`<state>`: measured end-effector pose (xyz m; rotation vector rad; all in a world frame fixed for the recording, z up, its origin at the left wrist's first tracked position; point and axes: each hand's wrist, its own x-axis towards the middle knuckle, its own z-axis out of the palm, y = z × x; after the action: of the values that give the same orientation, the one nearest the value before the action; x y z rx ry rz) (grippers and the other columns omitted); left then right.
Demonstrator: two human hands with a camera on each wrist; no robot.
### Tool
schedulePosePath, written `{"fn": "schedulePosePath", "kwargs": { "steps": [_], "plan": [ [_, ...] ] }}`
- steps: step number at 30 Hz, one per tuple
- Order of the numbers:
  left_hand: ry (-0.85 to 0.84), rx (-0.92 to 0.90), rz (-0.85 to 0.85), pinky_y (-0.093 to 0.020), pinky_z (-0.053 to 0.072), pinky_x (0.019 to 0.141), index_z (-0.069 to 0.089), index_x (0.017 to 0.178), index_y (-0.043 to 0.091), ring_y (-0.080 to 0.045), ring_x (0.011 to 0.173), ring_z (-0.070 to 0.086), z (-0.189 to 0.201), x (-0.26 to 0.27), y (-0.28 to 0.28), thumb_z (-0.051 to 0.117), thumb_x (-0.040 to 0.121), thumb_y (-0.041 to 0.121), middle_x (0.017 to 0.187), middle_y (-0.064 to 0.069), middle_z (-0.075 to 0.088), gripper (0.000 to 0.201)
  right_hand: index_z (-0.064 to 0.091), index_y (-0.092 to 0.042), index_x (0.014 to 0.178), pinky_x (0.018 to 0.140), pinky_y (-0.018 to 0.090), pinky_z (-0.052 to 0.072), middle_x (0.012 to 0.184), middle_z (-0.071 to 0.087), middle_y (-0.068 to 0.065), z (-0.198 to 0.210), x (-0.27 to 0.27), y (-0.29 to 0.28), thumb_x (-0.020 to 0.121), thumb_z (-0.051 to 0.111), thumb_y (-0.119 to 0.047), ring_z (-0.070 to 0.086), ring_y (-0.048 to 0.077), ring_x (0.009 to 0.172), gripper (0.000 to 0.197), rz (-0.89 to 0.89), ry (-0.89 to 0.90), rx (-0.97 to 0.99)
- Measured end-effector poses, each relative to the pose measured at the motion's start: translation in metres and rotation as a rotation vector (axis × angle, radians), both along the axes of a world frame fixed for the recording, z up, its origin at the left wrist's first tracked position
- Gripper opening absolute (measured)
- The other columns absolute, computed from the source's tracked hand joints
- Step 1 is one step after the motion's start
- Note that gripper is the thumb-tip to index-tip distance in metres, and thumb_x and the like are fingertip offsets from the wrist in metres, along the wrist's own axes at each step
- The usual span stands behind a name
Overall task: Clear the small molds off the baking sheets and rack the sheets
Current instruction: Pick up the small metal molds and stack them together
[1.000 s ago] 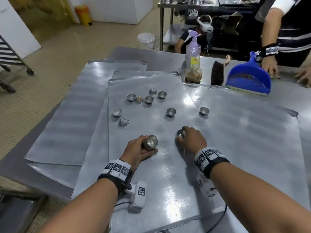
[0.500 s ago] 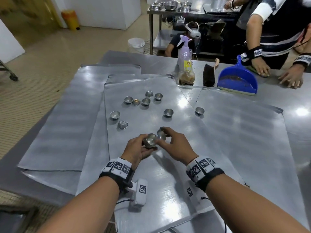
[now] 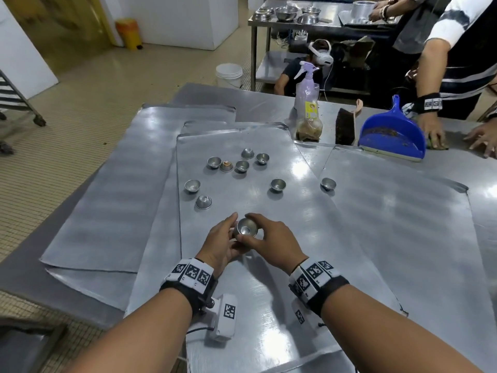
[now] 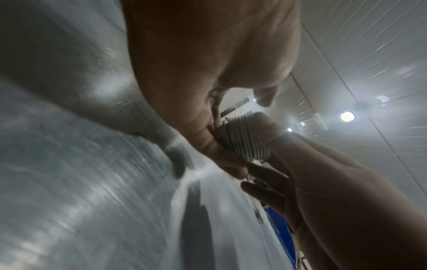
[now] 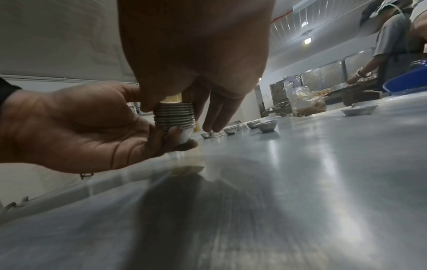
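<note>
A steel table (image 3: 204,92) carries overlapping baking sheets (image 3: 390,219) (plus spray bottle (image 3: 305,92), brush (image 3: 344,126), blue dustpan (image 3: 392,133)).

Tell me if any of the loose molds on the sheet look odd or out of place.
Yes. One mold in the far cluster still holds brownish baked residue, while the others look empty. Two molds lie upside down, dome up. The left hand holds the stack, and the right hand pinches its top.

Ceiling lamps (image 4: 347,116) glare off the sheets (image 3: 269,292) (wrist views blurred, edges warped).
</note>
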<state>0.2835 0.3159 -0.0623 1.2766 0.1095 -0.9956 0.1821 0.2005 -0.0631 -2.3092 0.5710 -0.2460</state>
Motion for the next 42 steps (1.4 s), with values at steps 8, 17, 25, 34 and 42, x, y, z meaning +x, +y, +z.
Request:
{"fn": "schedulePosePath", "kwargs": {
  "steps": [8, 17, 25, 34, 42],
  "plan": [
    [-0.024, 0.038, 0.02, -0.032, 0.044, 0.06, 0.06, 0.092, 0.01, -0.021, 0.058, 0.059, -0.004, 0.008, 0.01, 0.056, 0.097, 0.049, 0.08, -0.014, 0.07, 0.039, 0.053, -0.036, 0.136, 0.091, 0.035, 0.052, 0.12, 0.07, -0.008, 0.0, 0.011, 0.008, 0.079, 0.064, -0.068, 0.065, 0.014, 0.109, 0.067, 0.036, 0.014, 0.006],
    [-0.077, 0.092, 0.015, -0.027, 0.039, 0.05, 0.065, 0.11, -0.001, -0.025, 0.053, 0.056, -0.003, 0.024, 0.019, 0.063, 0.091, 0.05, 0.083, -0.023, 0.062, 0.054, 0.062, -0.026, 0.128, 0.092, 0.037, 0.052, 0.127, 0.067, -0.002, 0.003, 0.031, -0.047, 0.094, 0.053, -0.055, 0.065, 0.018, 0.106, 0.046, -0.137, 0.068, -0.025],
    [-0.107, 0.087, -0.015, -0.027, 0.033, 0.053, 0.065, 0.1, 0.006, -0.023, 0.055, 0.052, -0.011, 0.03, 0.021, 0.069, 0.09, 0.044, 0.079, -0.022, 0.06, 0.04, 0.051, -0.02, 0.139, 0.102, 0.044, 0.046, 0.142, 0.052, 0.008, -0.005, 0.073, -0.138, 0.091, 0.059, -0.044, 0.049, 0.031, 0.127, 0.054, -0.194, 0.263, -0.118],
    [-0.142, 0.078, -0.052, -0.027, 0.03, 0.05, 0.062, 0.09, 0.009, -0.023, 0.053, 0.051, -0.021, 0.033, 0.02, 0.068, 0.092, 0.039, 0.082, -0.024, 0.059, 0.031, 0.037, -0.02, 0.151, 0.106, 0.044, 0.043, 0.144, 0.053, 0.01, -0.034, 0.087, -0.155, 0.093, 0.062, -0.037, 0.049, 0.034, 0.13, 0.065, -0.152, 0.302, -0.059],
    [-0.234, 0.087, -0.119, -0.029, 0.033, 0.052, 0.068, 0.089, 0.009, -0.023, 0.057, 0.052, -0.019, 0.028, 0.015, 0.07, 0.091, 0.036, 0.075, -0.016, 0.061, 0.028, 0.058, -0.021, 0.129, 0.092, 0.045, 0.052, 0.122, 0.064, 0.007, -0.036, 0.078, -0.142, 0.089, 0.06, -0.042, 0.059, 0.03, 0.109, 0.045, -0.163, 0.285, -0.139]
  ]
}}
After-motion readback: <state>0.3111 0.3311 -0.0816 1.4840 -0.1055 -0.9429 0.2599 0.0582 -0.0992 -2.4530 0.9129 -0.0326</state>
